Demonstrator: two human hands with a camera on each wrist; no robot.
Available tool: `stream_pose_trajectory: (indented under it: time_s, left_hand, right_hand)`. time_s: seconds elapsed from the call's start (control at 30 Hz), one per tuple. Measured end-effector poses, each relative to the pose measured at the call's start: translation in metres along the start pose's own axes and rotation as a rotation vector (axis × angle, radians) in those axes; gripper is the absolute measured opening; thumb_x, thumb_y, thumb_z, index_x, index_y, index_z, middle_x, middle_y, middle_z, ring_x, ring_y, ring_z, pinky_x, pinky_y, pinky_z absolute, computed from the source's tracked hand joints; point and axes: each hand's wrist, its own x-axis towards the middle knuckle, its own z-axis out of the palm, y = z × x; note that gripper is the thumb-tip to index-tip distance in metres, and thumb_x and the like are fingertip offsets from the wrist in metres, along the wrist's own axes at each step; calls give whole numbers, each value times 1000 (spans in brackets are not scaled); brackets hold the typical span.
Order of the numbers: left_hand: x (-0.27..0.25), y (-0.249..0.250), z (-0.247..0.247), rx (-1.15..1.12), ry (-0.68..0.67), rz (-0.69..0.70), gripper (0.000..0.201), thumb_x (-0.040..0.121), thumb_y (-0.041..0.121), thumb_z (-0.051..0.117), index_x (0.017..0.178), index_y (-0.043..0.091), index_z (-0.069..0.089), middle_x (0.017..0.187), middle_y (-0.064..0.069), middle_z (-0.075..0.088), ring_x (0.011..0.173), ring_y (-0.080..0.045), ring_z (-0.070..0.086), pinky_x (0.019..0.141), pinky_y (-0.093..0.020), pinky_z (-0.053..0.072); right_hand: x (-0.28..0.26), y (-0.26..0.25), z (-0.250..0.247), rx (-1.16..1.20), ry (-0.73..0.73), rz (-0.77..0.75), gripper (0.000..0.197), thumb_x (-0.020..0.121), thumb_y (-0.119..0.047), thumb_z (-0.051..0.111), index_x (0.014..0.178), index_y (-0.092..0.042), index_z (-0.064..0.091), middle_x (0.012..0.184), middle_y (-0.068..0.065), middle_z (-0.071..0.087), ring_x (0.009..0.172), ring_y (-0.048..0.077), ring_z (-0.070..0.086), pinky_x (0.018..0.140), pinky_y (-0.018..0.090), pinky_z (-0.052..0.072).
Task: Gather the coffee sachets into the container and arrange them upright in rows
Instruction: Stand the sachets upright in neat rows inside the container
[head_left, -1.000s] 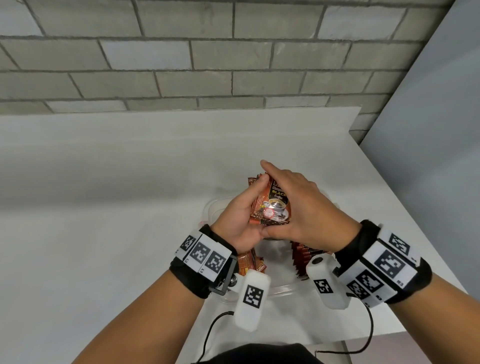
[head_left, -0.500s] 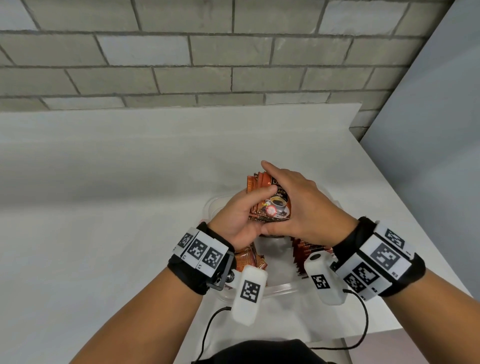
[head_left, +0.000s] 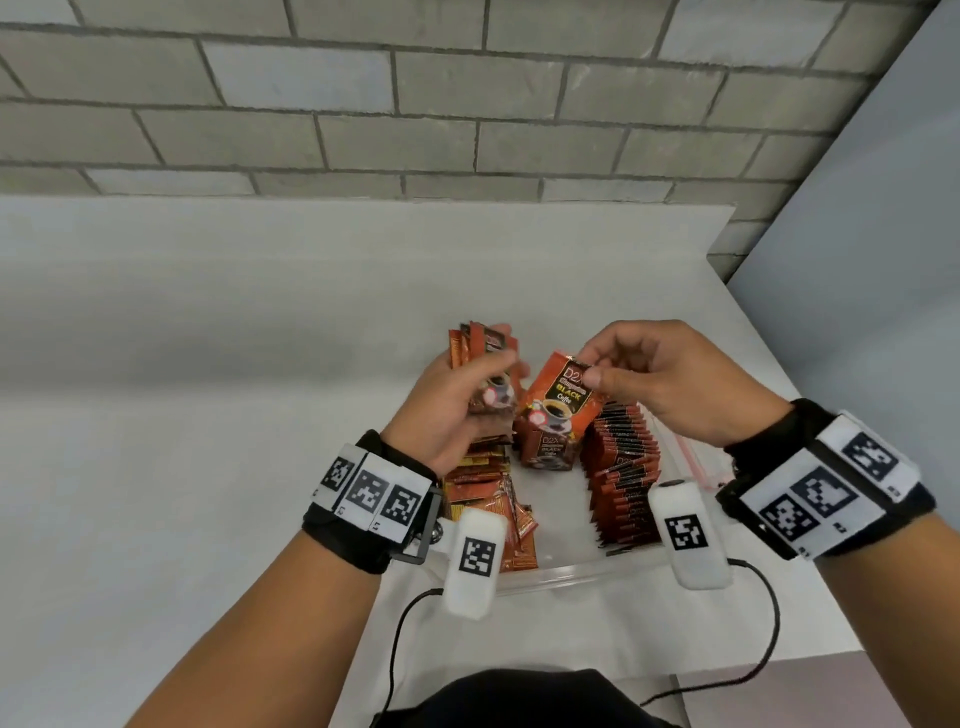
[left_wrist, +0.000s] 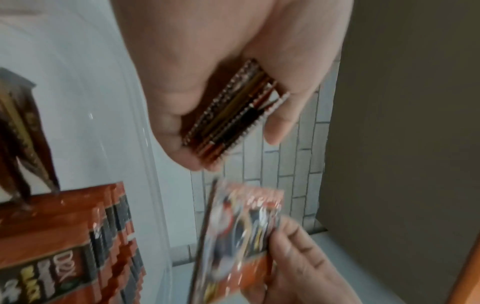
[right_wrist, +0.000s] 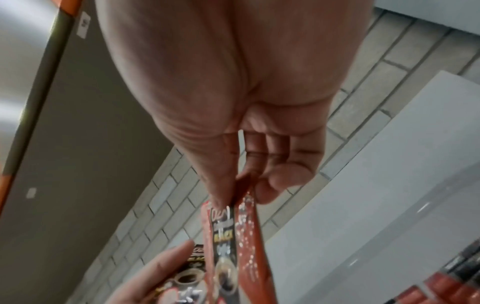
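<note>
We pinch one sachet (head_left: 558, 400) by its top edge w/ right hand (head_left: 670, 384) over the container (head_left: 571, 571); left hand (head_left: 452, 400) grips a stack (left_wrist: 233, 115). Light, slick foil, prob. floppy, so hold the seam.

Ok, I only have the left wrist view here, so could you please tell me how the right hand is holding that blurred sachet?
Observer: The right hand pinches the black-coffee sachet by its top corner, between thumb and fingertip, above the clear container.
Operator: Thank you. How many rows are standing in there?
Observer: One that I can see: a row of sachets standing on edge along the container's right side, under the right hand.
Operator: And the left side?
Observer: Loose sachets lie in a heap there, below the left hand, which grips a stack of sachets.
</note>
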Motion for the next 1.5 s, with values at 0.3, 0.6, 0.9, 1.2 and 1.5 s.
stream_pose_trajectory:
  time_s: [0.3,0.6,0.9,1.2,1.5]
  left_hand:
    - [0,7,-24,-94,164,26,18,93,18,53,110,16,59,86,-5,67,71,-17,63,70,-32,51]
    - [-8,6,-28,-109,173,15,15,93,18,53,106,17,60,84,-5,67,68,-16,62,66,-30,51]
    - [-8,5,-27,-90,175,-4,10,94,18,53,98,19,62,86,-5,67,67,-15,63,67,-31,50]
    - [-7,3,-23,-80,168,-29,15,94,19,52,107,18,60,86,-6,68,67,-16,63,68,-31,50]
    - [-6,2,-23,-160,155,-36,13,94,13,51,101,8,61,87,-14,67,71,-25,69,69,-36,58]
  right_hand:
    - [24,14,24,-645,-340,136,6,86,-20,67,88,-24,63,85,-6,66,80,10,62,72,22,48]
    - [41,17,42,-809,-410,186,7,85,-19,68,87,-13,71,84,-2,70,70,8,60,60,15,43]
    - [41,20,48,-905,-450,200,7,85,-23,69,89,-18,71,91,0,70,82,16,64,71,26,50]
    - [40,22,48,-909,-426,177,8,85,-24,68,90,-19,71,91,0,69,82,17,63,71,28,50]
    - [42,20,42,-833,-354,161,14,84,-28,70,95,-19,70,90,-4,68,81,14,62,71,26,48]
